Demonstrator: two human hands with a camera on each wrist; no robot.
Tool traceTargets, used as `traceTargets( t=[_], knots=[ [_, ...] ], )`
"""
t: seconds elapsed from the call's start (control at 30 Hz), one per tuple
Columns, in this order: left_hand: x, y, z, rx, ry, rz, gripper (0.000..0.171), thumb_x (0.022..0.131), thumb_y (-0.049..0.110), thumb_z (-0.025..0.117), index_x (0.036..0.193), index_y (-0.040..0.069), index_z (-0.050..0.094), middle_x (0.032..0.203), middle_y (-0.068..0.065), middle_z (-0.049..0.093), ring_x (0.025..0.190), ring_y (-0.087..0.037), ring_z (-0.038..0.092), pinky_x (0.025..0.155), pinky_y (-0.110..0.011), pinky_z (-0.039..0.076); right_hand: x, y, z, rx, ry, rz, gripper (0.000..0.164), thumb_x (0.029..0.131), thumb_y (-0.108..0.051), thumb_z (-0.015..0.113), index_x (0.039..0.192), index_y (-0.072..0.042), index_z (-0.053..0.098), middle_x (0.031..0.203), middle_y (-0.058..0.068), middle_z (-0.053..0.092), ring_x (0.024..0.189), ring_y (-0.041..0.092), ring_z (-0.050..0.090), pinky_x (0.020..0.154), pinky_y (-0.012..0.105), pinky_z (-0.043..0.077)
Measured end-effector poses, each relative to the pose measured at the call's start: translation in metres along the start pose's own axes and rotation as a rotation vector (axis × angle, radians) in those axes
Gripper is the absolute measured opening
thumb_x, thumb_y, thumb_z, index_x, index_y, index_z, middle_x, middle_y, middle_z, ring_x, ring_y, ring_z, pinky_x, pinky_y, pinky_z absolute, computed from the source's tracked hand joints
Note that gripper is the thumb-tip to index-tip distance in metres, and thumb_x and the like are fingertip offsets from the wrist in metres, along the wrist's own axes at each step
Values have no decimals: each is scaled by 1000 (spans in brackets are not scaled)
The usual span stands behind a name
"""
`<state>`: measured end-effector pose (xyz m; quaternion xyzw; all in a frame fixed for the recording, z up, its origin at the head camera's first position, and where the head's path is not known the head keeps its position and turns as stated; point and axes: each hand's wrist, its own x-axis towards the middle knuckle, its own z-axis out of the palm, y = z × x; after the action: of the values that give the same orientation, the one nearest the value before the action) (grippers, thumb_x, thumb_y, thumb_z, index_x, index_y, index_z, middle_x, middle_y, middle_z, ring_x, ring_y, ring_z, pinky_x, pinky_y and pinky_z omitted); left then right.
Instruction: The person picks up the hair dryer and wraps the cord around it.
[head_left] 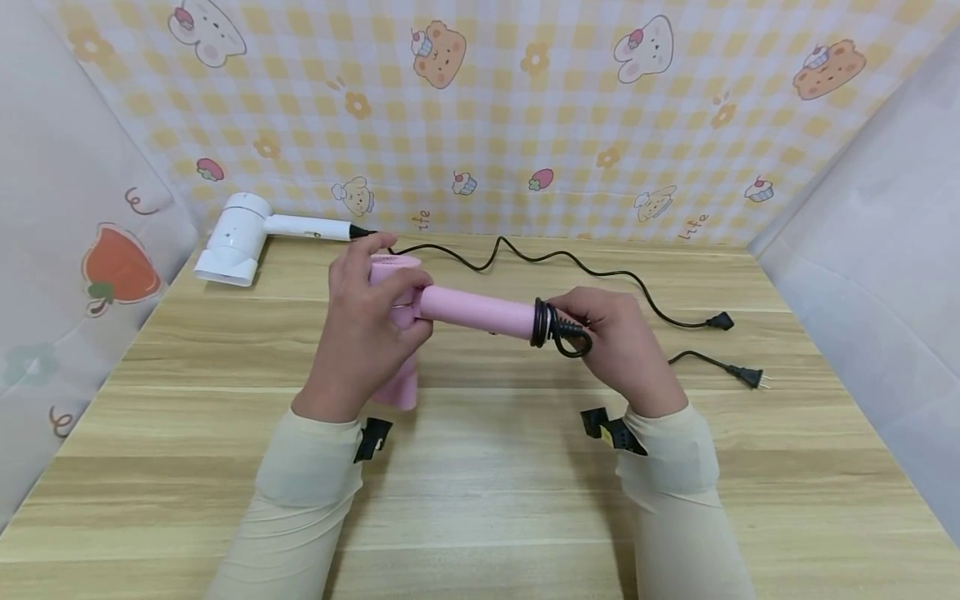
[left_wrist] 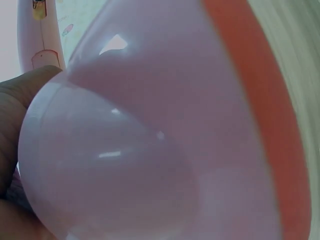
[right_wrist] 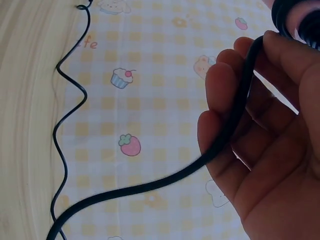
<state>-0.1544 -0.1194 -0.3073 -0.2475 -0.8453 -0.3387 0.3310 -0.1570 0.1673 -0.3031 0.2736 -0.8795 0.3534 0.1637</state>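
Observation:
My left hand (head_left: pixel 356 321) grips a pink hair dryer (head_left: pixel 476 312) around the joint of its head and handle, lifted above the table. Its handle points right, with several turns of the black cord (head_left: pixel 537 323) wound round the handle's end. Right at that end, my right hand (head_left: pixel 626 350) pinches the cord between thumb and fingers. In the right wrist view, the loose cord (right_wrist: pixel 150 186) runs across the curled fingers and down away from the hand. The dryer's glossy pink head (left_wrist: pixel 150 100), with an orange-red edge, fills much of the left wrist view.
A white hair dryer (head_left: pixel 243 242) lies at the back left of the wooden table (head_left: pixel 480 500). Its wavy black cord (head_left: pixel 558 254) stretches along the back to a plug (head_left: pixel 720 321). Nearer me lies a two-pin plug (head_left: pixel 746 377). A checked cloth (head_left: pixel 495 125) hangs behind.

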Motion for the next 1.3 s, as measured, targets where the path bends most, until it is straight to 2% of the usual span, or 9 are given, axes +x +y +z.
traceTargets(
  t=[0.1,0.27,0.37,0.5,0.7,0.93,1.0,1.13,1.3],
  knots=[
    [-1,2,0,-15,2,-55,31,65,-2,81,92,9,73,136,-22,45,126,-43,37,102,-57,28,1,0,1,-3,-11,-3,32,78,18,64,77,-14,71,74,-5,61,64,13,50,59,29,39],
    [-2,4,0,-11,35,-127,30,66,-2,80,94,9,73,137,-22,45,127,-46,34,99,-58,31,2,-3,4,-23,-26,40,23,86,3,71,70,-12,62,66,-3,51,58,13,44,54,30,36],
    [-2,6,1,-3,55,-156,32,66,-2,80,95,8,73,137,-23,45,127,-46,34,100,-57,30,3,-5,7,-30,-43,48,13,88,-9,75,77,-11,69,66,-3,57,57,13,45,53,31,38],
    [-3,8,1,15,72,-189,35,65,-3,82,98,6,73,136,-24,45,127,-45,34,101,-57,29,3,-6,10,-16,-70,17,5,91,-14,72,90,-11,76,79,-3,70,64,11,55,59,31,45],
    [-3,8,1,58,87,-216,38,65,-4,82,101,5,74,135,-23,46,127,-46,34,103,-55,27,3,-6,11,-21,-110,-13,10,90,-13,73,96,-10,80,91,-2,75,77,9,65,65,32,50],
    [-4,6,4,88,93,-248,39,66,-4,82,102,5,75,136,-22,47,128,-46,33,103,-56,28,3,-8,11,8,-178,53,12,92,-18,72,97,-12,81,96,-2,75,86,10,69,70,32,54],
    [-4,5,5,95,88,-258,38,66,-4,82,103,5,75,137,-21,47,128,-46,32,103,-56,28,3,-9,11,10,-193,57,12,92,-18,72,97,-14,81,95,-3,75,83,9,68,69,31,54],
    [-4,4,7,107,75,-277,37,68,-3,82,104,5,74,138,-21,46,128,-46,32,102,-57,29,3,-10,9,10,-224,51,10,93,-17,71,94,-16,80,78,-8,71,62,6,56,57,27,46],
    [-4,4,7,130,57,-301,37,70,-2,82,105,4,74,140,-20,45,127,-47,31,101,-58,31,2,-13,7,-3,-261,37,10,94,-15,67,90,-19,76,61,-11,55,54,6,43,50,25,37]
  ],
)
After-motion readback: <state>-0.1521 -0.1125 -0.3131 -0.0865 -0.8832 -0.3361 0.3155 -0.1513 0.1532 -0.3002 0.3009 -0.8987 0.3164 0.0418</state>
